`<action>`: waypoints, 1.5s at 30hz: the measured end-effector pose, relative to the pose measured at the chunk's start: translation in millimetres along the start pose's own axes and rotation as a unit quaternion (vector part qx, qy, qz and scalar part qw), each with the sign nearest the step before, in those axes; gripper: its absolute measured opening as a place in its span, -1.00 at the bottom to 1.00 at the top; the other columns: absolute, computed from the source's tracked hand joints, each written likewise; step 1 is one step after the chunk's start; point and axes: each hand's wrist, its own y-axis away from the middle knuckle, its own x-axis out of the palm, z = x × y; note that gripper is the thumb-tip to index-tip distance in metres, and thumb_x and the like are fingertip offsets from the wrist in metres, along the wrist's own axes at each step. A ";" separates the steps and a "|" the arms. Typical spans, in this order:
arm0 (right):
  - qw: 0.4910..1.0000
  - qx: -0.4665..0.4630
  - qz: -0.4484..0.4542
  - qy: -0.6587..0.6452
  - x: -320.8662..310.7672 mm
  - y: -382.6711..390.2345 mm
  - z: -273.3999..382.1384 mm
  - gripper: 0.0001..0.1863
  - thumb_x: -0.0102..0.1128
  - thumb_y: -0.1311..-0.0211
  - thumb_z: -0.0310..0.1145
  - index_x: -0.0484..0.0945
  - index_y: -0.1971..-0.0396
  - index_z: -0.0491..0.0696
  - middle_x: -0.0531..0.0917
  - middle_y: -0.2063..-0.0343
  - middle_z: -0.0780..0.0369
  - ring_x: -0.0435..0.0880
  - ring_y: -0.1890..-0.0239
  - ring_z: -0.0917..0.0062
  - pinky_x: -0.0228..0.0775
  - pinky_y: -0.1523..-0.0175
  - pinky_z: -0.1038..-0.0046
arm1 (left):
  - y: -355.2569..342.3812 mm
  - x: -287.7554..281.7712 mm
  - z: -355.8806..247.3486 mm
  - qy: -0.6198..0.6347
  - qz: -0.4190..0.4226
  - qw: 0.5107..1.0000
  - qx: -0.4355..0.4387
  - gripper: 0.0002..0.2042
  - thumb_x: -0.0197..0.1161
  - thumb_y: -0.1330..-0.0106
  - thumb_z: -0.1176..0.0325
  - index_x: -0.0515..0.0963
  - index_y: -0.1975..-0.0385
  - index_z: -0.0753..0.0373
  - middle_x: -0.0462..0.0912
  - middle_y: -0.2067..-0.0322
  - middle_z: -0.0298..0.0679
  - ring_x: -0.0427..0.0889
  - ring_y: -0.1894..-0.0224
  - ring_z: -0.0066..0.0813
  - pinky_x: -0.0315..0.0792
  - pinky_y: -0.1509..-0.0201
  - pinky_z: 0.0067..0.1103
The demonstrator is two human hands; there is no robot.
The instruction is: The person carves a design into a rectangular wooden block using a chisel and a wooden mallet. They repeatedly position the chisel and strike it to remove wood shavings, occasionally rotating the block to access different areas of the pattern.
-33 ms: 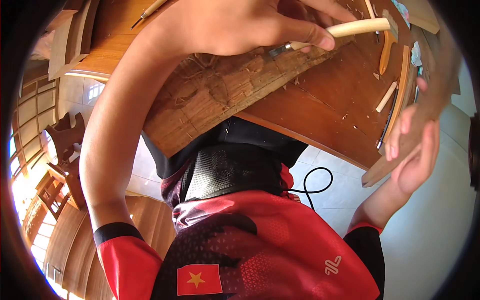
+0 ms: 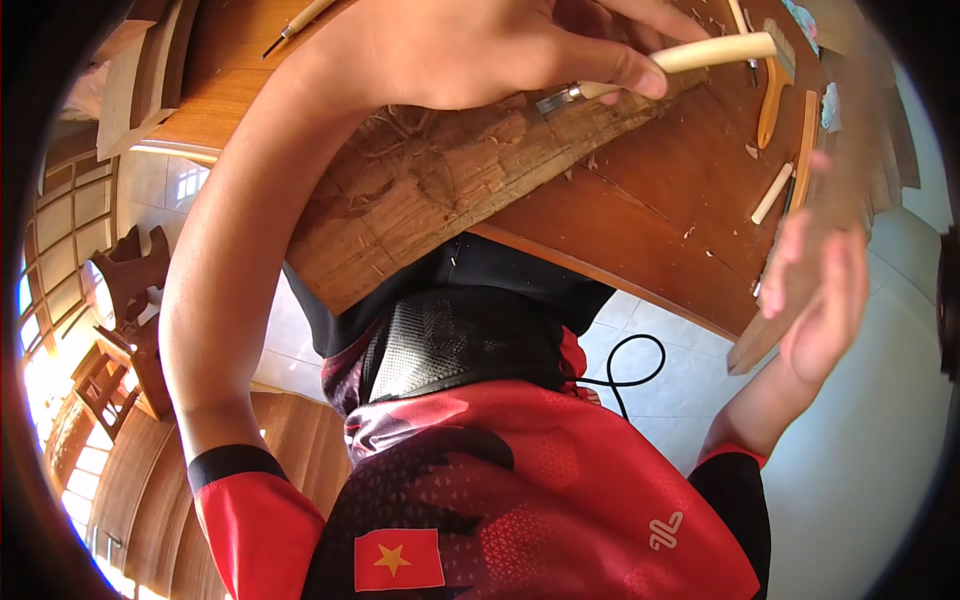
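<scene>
My left hand [image 2: 470,60] is closed round a carving chisel [image 2: 720,57] with a pale wooden handle. Its short metal blade points down-left at a rough wooden board [image 2: 400,225] with carved lines and hollows. This board lies slantwise over the table's near edge, above my lap. Off to the right, my right hand [image 2: 822,310] is closed round a long wooden bar [image 2: 762,338], held upright and smeared by motion at its upper part. The bar is apart from the chisel's handle end.
On the brown table [image 2: 650,240] lie wood chips, a short pale stick [image 2: 772,193] and a wooden-handled brush [image 2: 772,95]. Another carving tool [image 2: 295,28] rests at the far left. A black cord [image 2: 637,340] loops below the table edge. Wooden furniture [image 2: 130,270] stands at left.
My right hand and the wooden bar have swung slightly left, with the bar's upper end moving most. My left hand, the chisel and the board stay nearly still.
</scene>
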 end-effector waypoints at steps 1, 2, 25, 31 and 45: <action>0.998 0.027 0.011 0.061 1.4 -1.6 -2.1 -0.44 -0.17 -0.61 -0.23 0.28 -0.37 -0.36 0.55 0.37 0.15 0.41 0.67 0.69 0.28 0.60 0.66 | 1.1 1.2 -0.1 0.002 0.001 1.000 -0.006 -0.58 0.39 -0.38 0.41 0.60 -0.22 0.33 0.83 0.17 -0.10 0.80 0.16 -0.41 0.63 -0.04 -0.48; 0.996 0.029 0.050 0.068 2.0 -3.3 0.2 -0.44 -0.20 -0.63 -0.25 0.24 -0.40 -0.35 0.53 0.37 0.18 0.39 0.67 0.71 0.29 0.61 0.67 | 0.3 1.6 3.6 0.013 0.002 1.000 0.005 -0.58 0.38 -0.38 0.39 0.60 -0.22 0.32 0.83 0.18 -0.11 0.80 0.17 -0.42 0.62 -0.02 -0.48; 0.997 0.063 0.008 0.035 9.1 -19.2 -0.4 -0.45 -0.23 -0.68 -0.17 0.23 -0.47 -0.19 0.44 0.41 0.33 0.30 0.72 0.79 0.19 0.68 0.71 | -2.6 -6.5 -2.9 -0.079 0.038 0.995 -0.041 -0.61 0.30 -0.47 0.20 0.63 -0.20 0.23 0.83 0.24 -0.10 0.79 0.30 -0.36 0.65 0.04 -0.42; 0.995 0.085 0.034 0.030 17.6 -18.2 -4.5 -0.45 -0.25 -0.69 -0.18 0.20 -0.49 -0.19 0.41 0.41 0.34 0.29 0.71 0.81 0.16 0.69 0.73 | -0.1 -3.0 -11.7 -0.128 0.014 0.990 -0.052 -0.63 0.31 -0.45 0.22 0.65 -0.18 0.21 0.83 0.28 -0.11 0.78 0.31 -0.38 0.63 0.06 -0.41; 0.995 0.096 0.030 0.005 13.6 -23.8 -5.6 -0.59 -0.07 -0.65 -0.21 0.42 -0.28 -0.15 0.50 0.42 0.32 0.31 0.72 0.80 0.14 0.69 0.70 | -1.5 -6.7 -21.7 -0.071 0.058 0.988 -0.122 -0.63 0.33 -0.43 0.21 0.67 -0.15 0.24 0.83 0.29 -0.14 0.79 0.25 -0.38 0.62 0.05 -0.41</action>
